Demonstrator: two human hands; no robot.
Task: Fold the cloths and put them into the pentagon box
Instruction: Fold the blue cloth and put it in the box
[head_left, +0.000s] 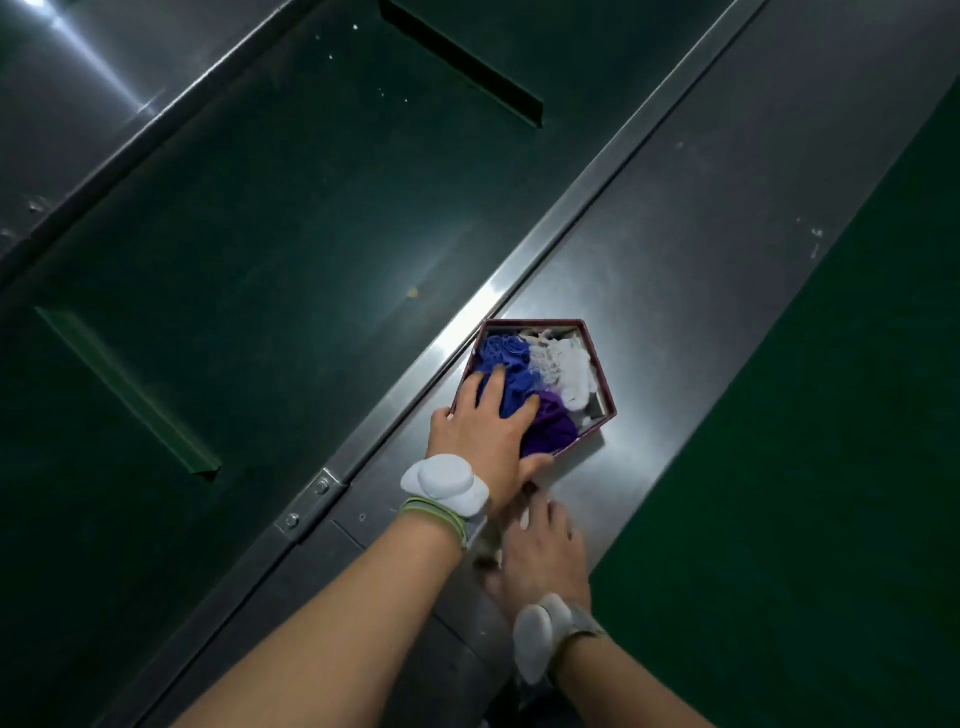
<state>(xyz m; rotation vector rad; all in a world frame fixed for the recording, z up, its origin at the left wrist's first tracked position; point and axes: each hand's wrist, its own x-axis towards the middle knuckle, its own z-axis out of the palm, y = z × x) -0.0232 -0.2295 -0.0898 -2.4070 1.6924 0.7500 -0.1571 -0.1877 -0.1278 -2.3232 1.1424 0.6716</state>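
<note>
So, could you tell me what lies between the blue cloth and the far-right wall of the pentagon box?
In the head view, a white cloth fills the stretch between the blue cloth and the right wall of the pentagon box.

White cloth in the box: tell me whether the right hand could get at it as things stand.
Probably yes. The white cloth lies uncovered at the far right of the open box. The left hand presses only the blue cloth, and the right hand sits just short of the box.
</note>
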